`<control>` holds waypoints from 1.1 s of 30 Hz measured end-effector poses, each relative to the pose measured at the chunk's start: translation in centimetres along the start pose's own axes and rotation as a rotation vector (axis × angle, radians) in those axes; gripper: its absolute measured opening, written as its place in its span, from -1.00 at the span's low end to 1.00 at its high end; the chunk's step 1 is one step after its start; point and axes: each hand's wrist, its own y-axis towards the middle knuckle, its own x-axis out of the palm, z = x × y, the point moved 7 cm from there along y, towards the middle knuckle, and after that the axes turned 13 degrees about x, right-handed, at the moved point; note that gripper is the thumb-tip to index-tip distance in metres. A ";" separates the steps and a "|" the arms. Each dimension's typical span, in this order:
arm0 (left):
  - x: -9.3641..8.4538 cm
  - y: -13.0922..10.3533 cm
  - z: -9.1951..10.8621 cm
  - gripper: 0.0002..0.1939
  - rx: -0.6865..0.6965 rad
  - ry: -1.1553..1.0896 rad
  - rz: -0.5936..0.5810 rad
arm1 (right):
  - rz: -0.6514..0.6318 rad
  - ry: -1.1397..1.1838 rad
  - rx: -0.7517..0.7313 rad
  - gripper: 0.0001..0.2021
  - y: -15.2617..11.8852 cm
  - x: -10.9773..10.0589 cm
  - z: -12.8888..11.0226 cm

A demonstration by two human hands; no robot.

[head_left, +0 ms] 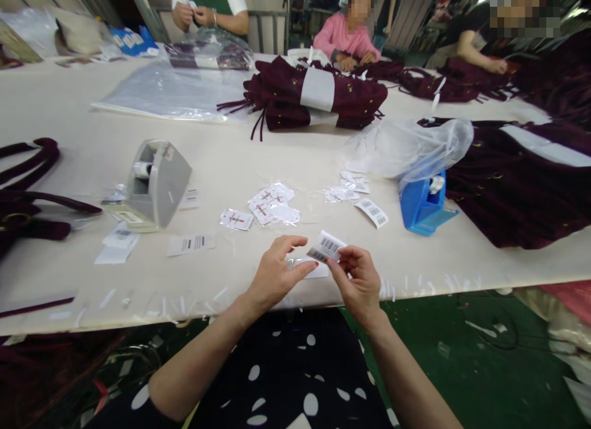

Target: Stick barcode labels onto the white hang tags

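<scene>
Between the thumb and fingers of my right hand point(357, 278) is a white barcode label point(329, 244), its lower edge folded over and shaded. My left hand point(279, 266) is beside the label's left side, thumb and fingers apart, with nothing held. Under the label a white tag point(308, 270) lies on the table, partly hidden by my hands. A small pile of printed hang tags point(273, 204) lies just beyond my left hand, with a single tag point(236, 220) to its left. A strip of barcode labels point(372, 212) rests beyond my right hand.
A grey tape dispenser point(159, 186) stands on the left, a blue one point(425, 204) on the right. Bundled maroon bags point(318, 96) and clear plastic sheets point(161, 90) lie farther back. Other people work across the table point(92, 118). Label scraps stick along its front edge.
</scene>
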 end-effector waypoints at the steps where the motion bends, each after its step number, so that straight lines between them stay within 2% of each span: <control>1: 0.7 0.1 -0.2 -0.73 -0.093 -0.154 -0.040 | -0.030 -0.002 -0.007 -0.76 -0.5 0.2 -0.4; 3: 2.2 -0.3 -0.7 -0.82 -0.247 -0.433 -0.097 | -0.074 -0.021 -0.012 -0.76 -1.1 0.4 -0.9; 5: 3.1 -0.8 -1.2 -0.87 -0.349 -0.607 -0.070 | -0.095 -0.115 -0.064 -0.76 -1.4 0.4 -1.7; 7: 3.4 -1.2 -1.3 -0.89 -0.403 -0.674 -0.031 | -0.066 -0.279 -0.186 -0.73 -1.6 0.1 -2.8; 10: 3.5 -1.4 -0.4 -0.91 -0.419 -0.700 -0.069 | -0.011 -0.485 -0.374 -0.67 -1.9 -0.4 -4.5; 12: 3.5 -1.3 0.4 -0.92 -0.417 -0.713 -0.120 | -0.071 -0.531 -0.419 -0.63 -1.9 -0.3 -4.9; 15: 3.4 -1.1 1.5 -0.92 -0.394 -0.724 -0.179 | -0.215 -0.464 -0.376 -0.63 -2.0 0.2 -4.6; 17: 3.4 -0.9 1.9 -0.92 -0.372 -0.708 -0.211 | -0.255 -0.379 -0.310 -0.67 -2.1 0.2 -4.3; 24: 4.3 -0.7 2.2 -0.89 -0.420 -0.668 -0.260 | -0.246 -0.175 -0.106 -0.84 -2.2 -0.2 -2.9; 33: 5.1 -1.4 1.5 -0.79 -0.464 -0.568 -0.291 | -0.225 -0.035 0.035 -0.83 -2.0 -0.6 -1.1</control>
